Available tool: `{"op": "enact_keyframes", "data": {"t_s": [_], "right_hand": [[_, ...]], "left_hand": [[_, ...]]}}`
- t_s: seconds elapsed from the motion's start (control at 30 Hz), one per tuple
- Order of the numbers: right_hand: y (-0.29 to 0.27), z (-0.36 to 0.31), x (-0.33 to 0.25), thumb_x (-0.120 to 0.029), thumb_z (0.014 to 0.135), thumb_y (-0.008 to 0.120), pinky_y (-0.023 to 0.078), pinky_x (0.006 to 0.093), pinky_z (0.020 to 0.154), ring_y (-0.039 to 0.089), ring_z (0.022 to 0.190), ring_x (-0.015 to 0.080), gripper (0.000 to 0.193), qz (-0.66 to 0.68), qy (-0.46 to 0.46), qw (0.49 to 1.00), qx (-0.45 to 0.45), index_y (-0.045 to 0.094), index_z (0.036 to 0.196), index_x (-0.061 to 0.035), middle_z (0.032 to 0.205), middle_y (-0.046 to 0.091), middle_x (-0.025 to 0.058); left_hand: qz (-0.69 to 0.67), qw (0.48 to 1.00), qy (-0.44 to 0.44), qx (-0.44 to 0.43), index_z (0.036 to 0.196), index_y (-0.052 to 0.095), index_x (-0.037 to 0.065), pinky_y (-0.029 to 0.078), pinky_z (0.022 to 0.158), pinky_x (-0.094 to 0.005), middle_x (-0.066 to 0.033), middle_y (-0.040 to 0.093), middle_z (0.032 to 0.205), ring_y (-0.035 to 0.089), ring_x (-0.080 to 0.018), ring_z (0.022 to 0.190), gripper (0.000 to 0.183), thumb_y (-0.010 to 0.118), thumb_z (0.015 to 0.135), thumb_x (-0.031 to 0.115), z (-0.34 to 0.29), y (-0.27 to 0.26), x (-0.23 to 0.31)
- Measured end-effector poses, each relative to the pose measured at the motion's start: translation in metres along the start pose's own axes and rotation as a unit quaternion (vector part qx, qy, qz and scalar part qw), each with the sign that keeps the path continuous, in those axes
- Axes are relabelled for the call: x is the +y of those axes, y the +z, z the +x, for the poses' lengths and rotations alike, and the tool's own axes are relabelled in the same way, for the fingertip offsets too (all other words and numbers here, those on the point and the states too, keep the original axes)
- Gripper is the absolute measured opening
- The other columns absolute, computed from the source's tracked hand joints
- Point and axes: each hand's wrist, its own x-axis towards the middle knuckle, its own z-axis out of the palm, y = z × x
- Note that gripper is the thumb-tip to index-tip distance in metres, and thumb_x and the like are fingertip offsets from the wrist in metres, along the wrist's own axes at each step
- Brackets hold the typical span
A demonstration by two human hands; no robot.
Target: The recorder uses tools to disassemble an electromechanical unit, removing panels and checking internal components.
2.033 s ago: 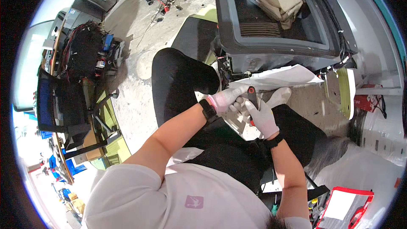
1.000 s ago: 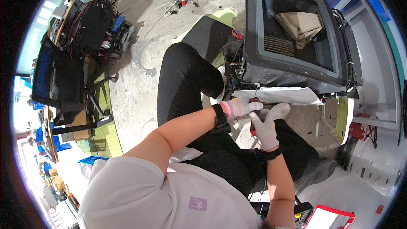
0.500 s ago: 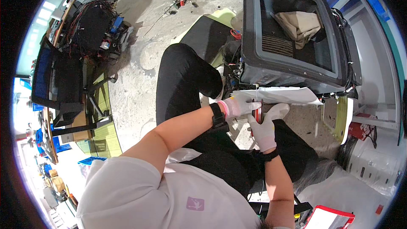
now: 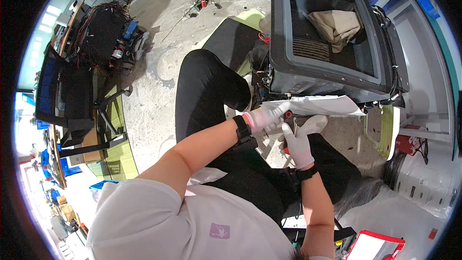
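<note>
Both my hands wear white gloves and meet low in front of the machine. My left hand point(image 4: 264, 117) is closed, its fingers at a black tool end with a red ring point(image 4: 288, 114). Below it, my right hand point(image 4: 297, 148) is closed around a red-and-black hand tool with a thin metal shaft; the fingers hide most of it, and I cannot tell its exact kind or whether both parts are one piece. Just beyond the hands, a white sheet-like panel point(image 4: 317, 105) runs along the lower side of the big dark grey box-shaped unit point(image 4: 308, 84).
A beige cloth point(image 4: 337, 26) lies inside the unit's framed opening. Cables point(image 4: 395, 74) run down its right side. A black pad point(image 4: 233, 38) lies on the floor beyond my knee. An office chair point(image 4: 72, 91) stands at left, a red-edged case point(image 4: 375, 245) at lower right.
The tool has turned in my hands, so its round red-ringed end now shows by my left fingers. My left hand has shifted slightly left. The whole view has moved a little.
</note>
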Motion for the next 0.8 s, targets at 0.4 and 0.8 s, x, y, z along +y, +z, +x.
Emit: {"op": "enact_keyframes", "data": {"t_s": [0.4, 0.8], "right_hand": [[-0.003, -0.013, -0.034, -0.027, 0.09, 0.057, 0.052, 0.0266, 0.055, 0.06, 0.062, 0.0132, 0.031, 0.15, 0.032, 0.983, -0.105, 0.053, 0.11, -0.0028, 0.078, 0.061, 0.0058], [0.02, -0.007, 0.003, -0.029, 0.086, 0.064, 0.05, 0.0344, 0.07, 0.065, 0.078, 0.0231, 0.041, -0.309, -0.178, 0.917, 0.177, 0.053, 0.113, -0.0001, 0.087, 0.065, 0.013]], "left_hand": [[-0.145, 0.986, 0.005, -0.081, 0.099, 0.058, 0.007, 0.022, 0.041, -0.021, 0.0059, 0.038, 0.06, 0.031, -0.0049, 0.046, 0.022, 0.048, 0.094, 0.026, 0.002, -0.012, -0.012], [0.201, 0.979, 0.011, 0.031, 0.106, 0.063, 0.008, 0.036, 0.052, -0.025, -0.0003, 0.057, 0.075, 0.046, -0.0089, 0.063, 0.052, 0.054, 0.087, 0.056, -0.004, 0.008, -0.003]]}}
